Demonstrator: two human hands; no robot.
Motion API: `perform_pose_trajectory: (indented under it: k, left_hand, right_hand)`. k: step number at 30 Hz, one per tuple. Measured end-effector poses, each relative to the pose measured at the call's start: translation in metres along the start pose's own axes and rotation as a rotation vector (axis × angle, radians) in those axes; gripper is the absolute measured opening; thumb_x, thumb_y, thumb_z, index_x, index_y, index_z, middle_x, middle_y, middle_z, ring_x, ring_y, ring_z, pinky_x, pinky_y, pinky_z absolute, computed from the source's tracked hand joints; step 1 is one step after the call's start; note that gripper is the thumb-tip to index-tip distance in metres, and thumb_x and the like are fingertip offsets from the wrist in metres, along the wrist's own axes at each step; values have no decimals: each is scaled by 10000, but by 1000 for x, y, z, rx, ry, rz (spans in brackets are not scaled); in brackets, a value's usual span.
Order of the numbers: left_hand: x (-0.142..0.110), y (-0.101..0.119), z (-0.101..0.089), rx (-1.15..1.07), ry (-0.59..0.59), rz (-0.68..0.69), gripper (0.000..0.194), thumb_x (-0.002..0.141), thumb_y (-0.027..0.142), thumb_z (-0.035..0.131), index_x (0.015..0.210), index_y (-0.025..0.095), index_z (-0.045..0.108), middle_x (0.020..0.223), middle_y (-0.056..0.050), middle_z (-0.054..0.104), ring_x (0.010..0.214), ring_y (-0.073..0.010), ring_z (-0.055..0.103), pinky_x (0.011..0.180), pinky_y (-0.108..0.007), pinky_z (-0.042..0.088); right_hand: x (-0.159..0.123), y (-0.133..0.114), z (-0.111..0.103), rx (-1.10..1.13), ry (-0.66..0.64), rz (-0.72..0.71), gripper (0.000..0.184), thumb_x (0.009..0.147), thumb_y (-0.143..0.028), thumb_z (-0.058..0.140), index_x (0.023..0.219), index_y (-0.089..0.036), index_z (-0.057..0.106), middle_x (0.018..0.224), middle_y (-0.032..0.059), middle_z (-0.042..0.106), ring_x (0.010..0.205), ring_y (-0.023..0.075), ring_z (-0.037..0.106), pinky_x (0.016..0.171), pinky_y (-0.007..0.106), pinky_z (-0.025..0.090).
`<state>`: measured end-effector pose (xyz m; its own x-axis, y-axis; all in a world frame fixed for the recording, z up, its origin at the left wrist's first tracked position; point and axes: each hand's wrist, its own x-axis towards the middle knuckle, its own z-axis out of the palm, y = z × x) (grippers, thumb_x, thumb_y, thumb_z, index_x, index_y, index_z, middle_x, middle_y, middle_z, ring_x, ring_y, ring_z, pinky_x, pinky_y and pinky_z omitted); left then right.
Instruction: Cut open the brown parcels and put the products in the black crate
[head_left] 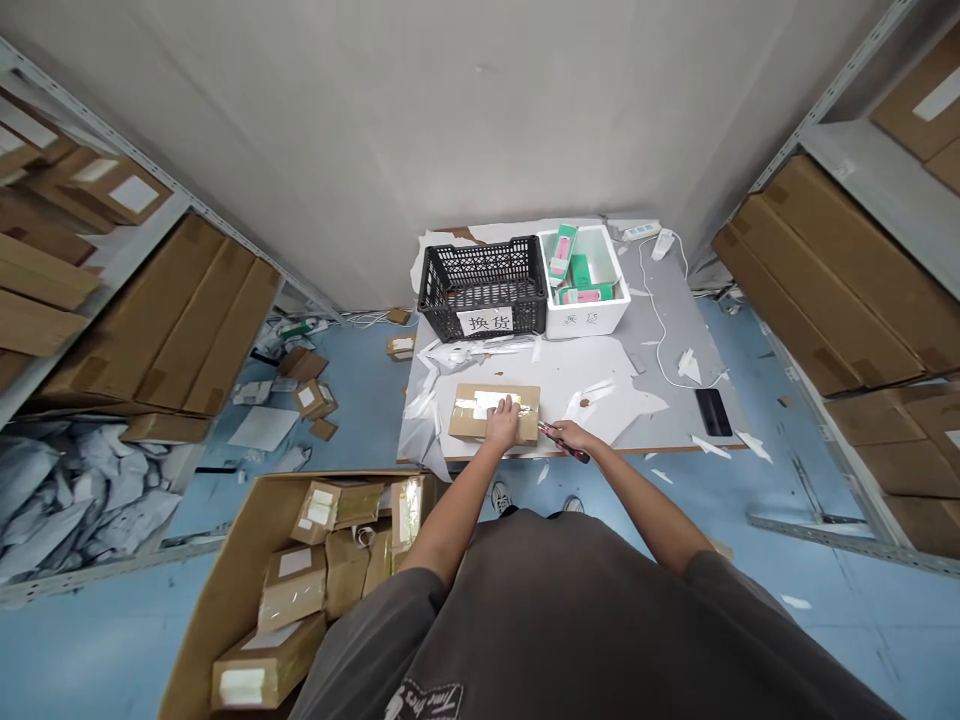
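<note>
A taped cardboard box (463,420) with a white label lies near the front edge of the table. On its top, toward the right end, rests my left hand (503,422), fingers spread over the cardboard and label. My right hand (571,434) is closed around a red-and-black box cutter (576,453). The cutter's metal tip points left, at the box's right end; whether it touches the cardboard I cannot tell.
Behind the box stand a black plastic crate (485,290) and a white foam box (589,318) holding green-and-pink packages (562,252). A phone (712,412) and torn paper lie to the right. A large carton (217,560) of parcels is at my left; loaded shelves flank both sides.
</note>
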<state>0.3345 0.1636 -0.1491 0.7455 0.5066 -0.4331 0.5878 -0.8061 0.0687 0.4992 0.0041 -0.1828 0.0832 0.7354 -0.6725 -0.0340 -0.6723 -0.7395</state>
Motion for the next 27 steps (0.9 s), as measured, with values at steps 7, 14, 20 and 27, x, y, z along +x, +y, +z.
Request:
perform_pose_trajectory:
  k: [7,14,20,27]
  left_hand:
    - [5,-5,-3,-127,47,-51,863,902,572,757,1621,274,385,1700,-166,404,1553,-353,374,1189,-461,402]
    - [43,-27,-16,-108,47,-4,790,891,380,783,1599,337,436,1725,-106,392,1609,-366,296,1244,-531,356]
    - [55,-20,-3,-57,15,29,842,926,287,678,1683,171,328,1749,-220,302,1635,-434,221,1288,-592,260]
    - [45,-31,23,-74,121,95,683,1045,396,501,1681,193,357,1769,-171,284,1675,-364,120,1342,-588,120]
  right_hand:
    - [-18,23,-24,56,146,-76,388,956,-607,609,883,-247,484,565,-74,542,420,119,475,457,228,410]
    - [-22,25,-26,124,330,-100,403,954,-648,546,902,-257,464,597,-74,532,466,134,527,505,241,458]
    - [-26,24,-14,-31,373,-78,400,1019,-606,439,1048,-238,592,692,-44,608,571,156,590,595,249,482]
    - [-16,-1,-18,-549,387,-225,283,1029,-408,581,1241,-252,685,1109,41,725,1018,213,662,849,274,466]
